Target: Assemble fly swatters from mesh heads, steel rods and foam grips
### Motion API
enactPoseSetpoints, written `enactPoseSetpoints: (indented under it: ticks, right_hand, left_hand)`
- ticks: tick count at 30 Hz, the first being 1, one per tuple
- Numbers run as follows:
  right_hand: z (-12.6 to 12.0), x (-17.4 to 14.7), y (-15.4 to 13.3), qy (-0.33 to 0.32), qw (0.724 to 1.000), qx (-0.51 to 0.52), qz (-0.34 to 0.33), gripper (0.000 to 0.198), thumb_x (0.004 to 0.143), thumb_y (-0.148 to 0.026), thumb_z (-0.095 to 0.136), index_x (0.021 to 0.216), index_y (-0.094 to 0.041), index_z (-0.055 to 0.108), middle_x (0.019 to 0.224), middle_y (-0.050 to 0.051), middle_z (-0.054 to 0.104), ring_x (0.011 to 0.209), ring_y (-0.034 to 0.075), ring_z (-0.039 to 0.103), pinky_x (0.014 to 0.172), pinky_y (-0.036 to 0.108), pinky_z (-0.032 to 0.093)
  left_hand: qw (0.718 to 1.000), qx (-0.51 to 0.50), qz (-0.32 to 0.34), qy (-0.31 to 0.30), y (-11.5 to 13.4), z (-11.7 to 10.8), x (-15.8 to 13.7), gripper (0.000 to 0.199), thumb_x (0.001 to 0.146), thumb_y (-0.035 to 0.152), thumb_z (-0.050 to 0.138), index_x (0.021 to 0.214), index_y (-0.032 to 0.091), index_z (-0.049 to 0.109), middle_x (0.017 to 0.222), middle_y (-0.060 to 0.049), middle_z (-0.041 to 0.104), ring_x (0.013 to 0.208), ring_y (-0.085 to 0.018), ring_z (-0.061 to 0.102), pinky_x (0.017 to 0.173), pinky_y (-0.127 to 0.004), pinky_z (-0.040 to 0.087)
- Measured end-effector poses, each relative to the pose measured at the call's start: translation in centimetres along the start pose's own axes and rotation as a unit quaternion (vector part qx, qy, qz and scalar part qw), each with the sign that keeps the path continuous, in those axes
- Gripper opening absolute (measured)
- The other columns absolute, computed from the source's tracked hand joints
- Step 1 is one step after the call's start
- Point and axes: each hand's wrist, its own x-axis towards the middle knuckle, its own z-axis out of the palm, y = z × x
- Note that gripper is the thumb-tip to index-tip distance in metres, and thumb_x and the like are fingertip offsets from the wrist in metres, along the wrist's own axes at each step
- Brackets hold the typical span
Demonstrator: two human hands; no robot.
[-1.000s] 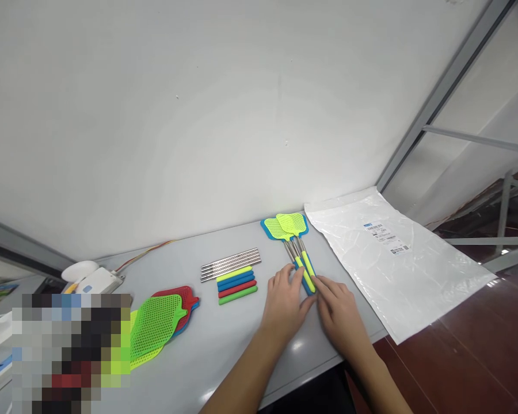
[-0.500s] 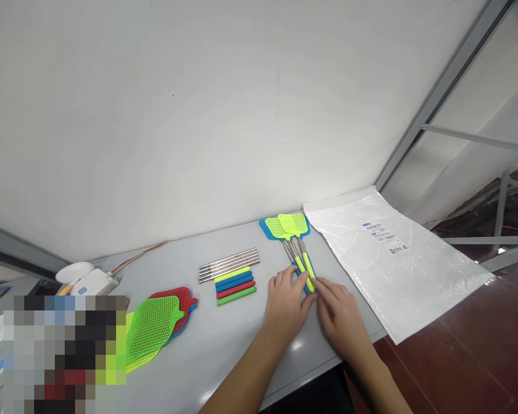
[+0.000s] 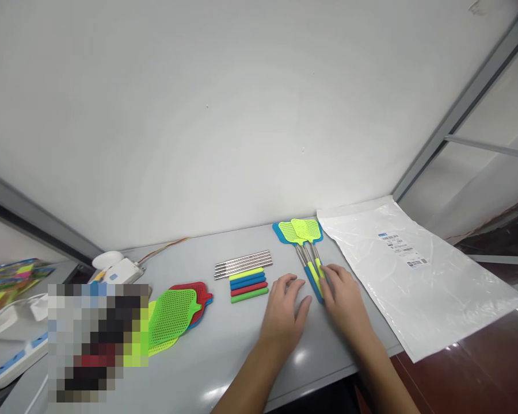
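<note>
"What are the fingers doing?"

"The left hand (image 3: 285,310) is holding nothing; its fingers are standing apart, just left of the assembled swatters (image 3: 308,230). The right hand (image 3: 344,294) is lying over their handles. I can't tell whether its fingers are clamping."

"How far along is it?"

"Partly, I'd judge. Several blue and yellow swatters are lying joined, running beyond the right fingertips. Left of the left fingers, loose handles (image 3: 249,289) and metal rods (image 3: 244,265) are lying unjoined, with loose mesh heads (image 3: 172,316) overlapping farther left."

"And what's changing?"

"Unlike half a second ago, the left fingers are no longer touching the handles, while the right ones are covering them farther up."
</note>
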Motion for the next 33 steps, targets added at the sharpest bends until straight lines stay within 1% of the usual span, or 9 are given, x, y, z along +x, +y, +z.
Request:
enactPoseSetpoints:
  ticks: [3,6,10,13,17,22,24,29,33]
  right_hand:
    - [0.6,2.5,0.0,-0.008,1.0,-0.023,0.013,0.034,0.094,-0.032,0.041,0.117,-0.018,0.06,0.105,0.012,0.061,0.097,0.026,0.058,0.081,0.04,0.043]
    - [0.8,4.3,-0.3,-0.02,0.999,-0.033,0.011,0.029,0.093,-0.033,0.043,0.106,-0.02,0.065,0.097,0.01,0.06,0.091,0.024,0.058,0.077,0.037,0.041]
    - [1.2,5.4,-1.0,-0.033,0.998,-0.048,0.013,0.024,0.091,-0.035,0.047,0.087,-0.022,0.067,0.09,0.008,0.057,0.085,0.023,0.055,0.072,0.036,0.037]
    - [1.7,5.8,-1.2,-0.041,0.998,-0.053,0.018,0.023,0.089,-0.035,0.049,0.082,-0.022,0.066,0.087,0.007,0.055,0.086,0.024,0.054,0.072,0.036,0.035]
    - [2.1,6.1,-1.4,-0.051,0.997,-0.05,0.024,0.02,0.087,-0.034,0.05,0.083,-0.022,0.064,0.088,0.007,0.057,0.086,0.024,0.054,0.075,0.038,0.035]
    - [2.1,6.2,-1.5,-0.063,0.996,-0.045,0.038,0.019,0.088,-0.033,0.05,0.084,-0.022,0.064,0.088,0.006,0.058,0.087,0.024,0.055,0.076,0.038,0.033]
    - [2.0,6.2,-1.4,-0.064,0.996,-0.043,0.046,0.02,0.09,-0.033,0.047,0.085,-0.022,0.063,0.089,0.006,0.058,0.088,0.024,0.056,0.076,0.038,0.033]
    - [1.9,6.1,-0.6,-0.058,0.994,-0.037,0.08,0.021,0.092,-0.03,0.043,0.097,-0.02,0.06,0.095,0.008,0.061,0.093,0.025,0.057,0.077,0.037,0.032]
    - [2.0,5.9,0.1,-0.072,0.992,-0.02,0.101,0.021,0.091,-0.03,0.042,0.104,-0.019,0.055,0.091,0.006,0.064,0.085,0.022,0.06,0.076,0.035,0.031]
  left_hand:
    - [0.999,0.029,0.012,-0.017,0.3,-0.1,0.5,0.033,0.094,0.027,0.045,0.126,0.025,0.052,0.128,-0.009,0.047,0.117,-0.025,0.046,0.099,-0.045,0.041]
    - [0.998,0.049,0.017,-0.038,0.8,0.3,1.5,0.034,0.092,0.026,0.047,0.126,0.025,0.05,0.119,-0.009,0.052,0.108,-0.025,0.049,0.091,-0.043,0.044]
    - [0.998,0.049,-0.002,-0.05,0.9,1.3,2.7,0.03,0.091,0.024,0.047,0.121,0.024,0.05,0.108,-0.007,0.056,0.1,-0.024,0.05,0.083,-0.04,0.044]
    - [0.998,0.043,-0.015,-0.05,0.5,1.7,3.0,0.025,0.09,0.024,0.047,0.116,0.022,0.05,0.104,-0.006,0.056,0.098,-0.025,0.05,0.082,-0.04,0.042]
    - [0.998,0.035,-0.028,-0.032,0.3,2.0,3.0,0.026,0.089,0.026,0.051,0.114,0.021,0.048,0.107,-0.007,0.056,0.1,-0.025,0.05,0.084,-0.04,0.041]
    - [0.999,0.024,-0.032,-0.019,0.3,2.1,3.0,0.032,0.088,0.027,0.053,0.119,0.022,0.045,0.11,-0.007,0.055,0.102,-0.025,0.05,0.088,-0.039,0.04]
    - [0.999,0.021,-0.03,-0.019,0.3,2.1,3.0,0.034,0.089,0.027,0.052,0.121,0.022,0.044,0.112,-0.007,0.055,0.103,-0.025,0.049,0.089,-0.04,0.04]
    - [0.999,0.035,-0.014,-0.035,0.4,1.7,2.8,0.034,0.09,0.027,0.05,0.123,0.023,0.045,0.115,-0.007,0.055,0.105,-0.025,0.048,0.088,-0.039,0.04]
    - [0.998,0.05,-0.005,-0.048,0.5,1.6,2.6,0.04,0.09,0.028,0.05,0.129,0.024,0.043,0.122,-0.007,0.052,0.108,-0.026,0.047,0.089,-0.041,0.041]
